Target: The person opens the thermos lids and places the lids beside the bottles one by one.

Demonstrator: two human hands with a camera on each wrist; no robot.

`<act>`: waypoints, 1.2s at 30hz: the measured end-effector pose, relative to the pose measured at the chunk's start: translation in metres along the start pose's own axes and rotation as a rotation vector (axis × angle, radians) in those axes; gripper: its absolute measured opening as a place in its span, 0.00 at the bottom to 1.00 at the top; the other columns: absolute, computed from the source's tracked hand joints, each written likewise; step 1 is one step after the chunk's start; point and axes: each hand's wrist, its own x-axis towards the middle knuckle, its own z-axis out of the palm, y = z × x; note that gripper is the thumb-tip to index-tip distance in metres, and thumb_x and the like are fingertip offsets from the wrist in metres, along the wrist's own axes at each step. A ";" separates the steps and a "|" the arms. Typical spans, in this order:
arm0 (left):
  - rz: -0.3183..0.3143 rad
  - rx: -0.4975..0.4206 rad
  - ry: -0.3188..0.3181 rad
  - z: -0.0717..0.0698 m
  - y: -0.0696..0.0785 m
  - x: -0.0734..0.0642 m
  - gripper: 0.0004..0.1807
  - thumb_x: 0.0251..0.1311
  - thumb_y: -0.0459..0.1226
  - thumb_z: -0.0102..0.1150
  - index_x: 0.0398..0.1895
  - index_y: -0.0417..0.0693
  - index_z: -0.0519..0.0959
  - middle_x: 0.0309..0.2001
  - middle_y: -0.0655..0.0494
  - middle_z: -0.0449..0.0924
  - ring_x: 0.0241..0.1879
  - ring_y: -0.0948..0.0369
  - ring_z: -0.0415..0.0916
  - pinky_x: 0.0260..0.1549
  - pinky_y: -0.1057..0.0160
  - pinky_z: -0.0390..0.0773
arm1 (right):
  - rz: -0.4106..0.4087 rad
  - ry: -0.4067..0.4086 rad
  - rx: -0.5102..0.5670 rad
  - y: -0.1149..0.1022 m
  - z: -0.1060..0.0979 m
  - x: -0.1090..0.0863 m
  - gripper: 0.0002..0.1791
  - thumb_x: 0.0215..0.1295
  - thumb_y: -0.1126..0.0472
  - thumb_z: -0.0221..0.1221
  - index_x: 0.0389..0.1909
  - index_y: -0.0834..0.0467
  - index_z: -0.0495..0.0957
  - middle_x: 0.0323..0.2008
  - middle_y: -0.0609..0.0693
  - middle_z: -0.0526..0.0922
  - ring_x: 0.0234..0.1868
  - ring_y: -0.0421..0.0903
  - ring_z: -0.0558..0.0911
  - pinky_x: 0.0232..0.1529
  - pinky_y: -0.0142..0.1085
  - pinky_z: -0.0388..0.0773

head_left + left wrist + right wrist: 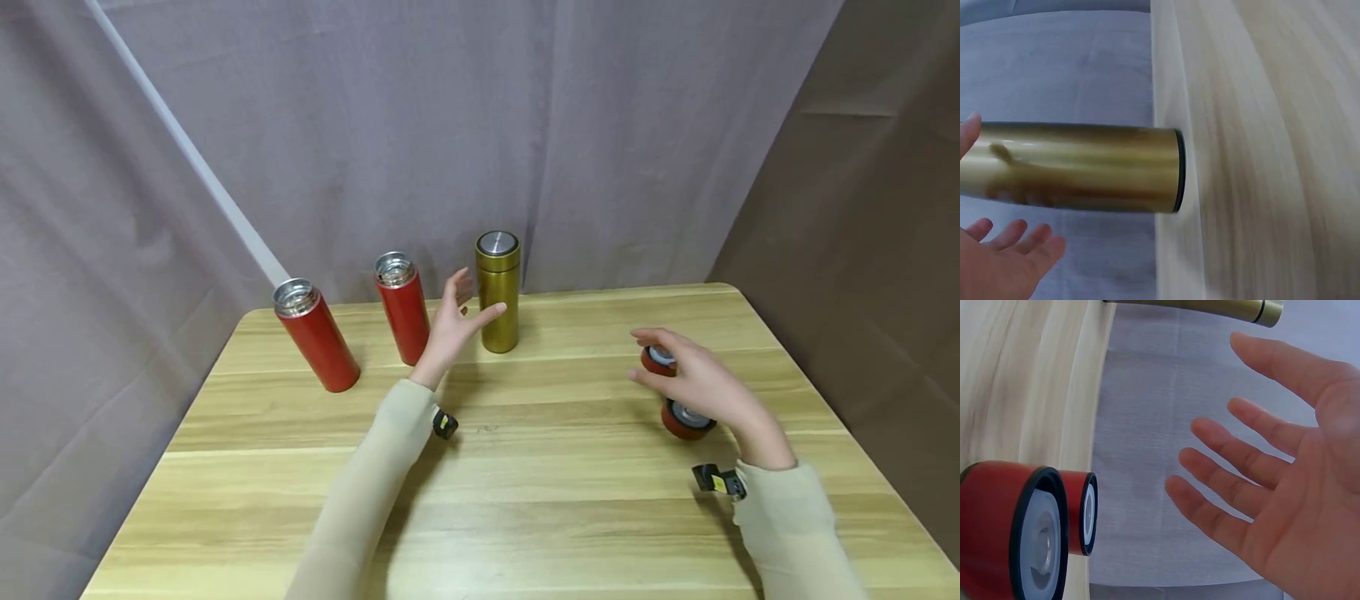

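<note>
A gold thermos bottle [498,304] with its lid on stands upright near the table's back edge. Close to its left side is my left hand [452,325], thumb and fingers spread apart around the bottle's near side. In the left wrist view, the gold thermos bottle [1085,167] lies between the thumb and the loosely bent fingers [1038,240]. My right hand [697,379] hovers above two red lids [681,425] on the right side, holding nothing. The right wrist view shows its fingers [1222,462] spread, with the red lids [997,525] beside them.
Two red thermos bottles without lids stand to the left, one [322,346] farther left and the other [407,317] just beside my left hand. A grey curtain [375,125] hangs behind the wooden table [525,483].
</note>
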 end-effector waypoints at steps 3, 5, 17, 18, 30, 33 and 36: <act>-0.021 -0.027 -0.006 0.006 -0.003 0.006 0.52 0.54 0.46 0.76 0.77 0.48 0.55 0.71 0.45 0.65 0.69 0.50 0.64 0.68 0.48 0.62 | 0.005 0.008 0.003 0.000 0.002 0.000 0.36 0.71 0.47 0.61 0.72 0.62 0.64 0.68 0.62 0.69 0.66 0.64 0.69 0.58 0.63 0.69; -0.032 -0.018 -0.007 0.011 -0.005 0.010 0.52 0.53 0.47 0.76 0.77 0.48 0.55 0.71 0.45 0.65 0.69 0.50 0.64 0.68 0.48 0.63 | 0.007 0.016 -0.001 0.001 0.002 0.000 0.36 0.71 0.47 0.61 0.72 0.62 0.64 0.68 0.62 0.70 0.66 0.63 0.69 0.58 0.63 0.69; -0.018 0.044 -0.023 0.026 -0.011 0.020 0.43 0.54 0.45 0.75 0.70 0.49 0.62 0.60 0.48 0.73 0.60 0.52 0.72 0.61 0.49 0.70 | -0.004 0.028 0.009 0.004 0.002 0.002 0.38 0.71 0.49 0.61 0.75 0.60 0.60 0.64 0.66 0.72 0.64 0.66 0.71 0.55 0.64 0.70; -0.017 0.043 -0.023 0.027 -0.012 0.020 0.43 0.54 0.45 0.75 0.70 0.50 0.62 0.60 0.48 0.73 0.60 0.53 0.72 0.61 0.49 0.70 | -0.006 0.031 0.008 0.005 0.002 0.002 0.38 0.71 0.49 0.62 0.75 0.60 0.60 0.63 0.66 0.72 0.63 0.67 0.71 0.55 0.64 0.70; 0.008 0.060 -0.024 0.030 -0.009 0.020 0.43 0.54 0.45 0.76 0.71 0.52 0.63 0.60 0.49 0.73 0.57 0.53 0.74 0.59 0.49 0.72 | -0.015 0.034 0.006 0.006 0.003 0.001 0.35 0.72 0.50 0.61 0.73 0.61 0.63 0.64 0.63 0.73 0.63 0.65 0.72 0.55 0.62 0.72; 0.010 0.082 -0.023 0.029 -0.004 0.019 0.44 0.53 0.46 0.76 0.72 0.53 0.63 0.60 0.49 0.74 0.57 0.54 0.74 0.59 0.50 0.72 | -0.018 0.047 0.010 0.006 0.001 0.000 0.34 0.72 0.51 0.61 0.73 0.61 0.64 0.65 0.63 0.73 0.62 0.64 0.73 0.53 0.60 0.73; 0.027 0.095 -0.024 0.027 0.004 0.020 0.44 0.53 0.48 0.76 0.71 0.55 0.63 0.60 0.50 0.74 0.57 0.54 0.74 0.59 0.50 0.72 | -0.017 0.066 0.005 0.006 -0.001 -0.003 0.33 0.72 0.52 0.61 0.72 0.62 0.65 0.64 0.63 0.73 0.60 0.64 0.74 0.50 0.58 0.73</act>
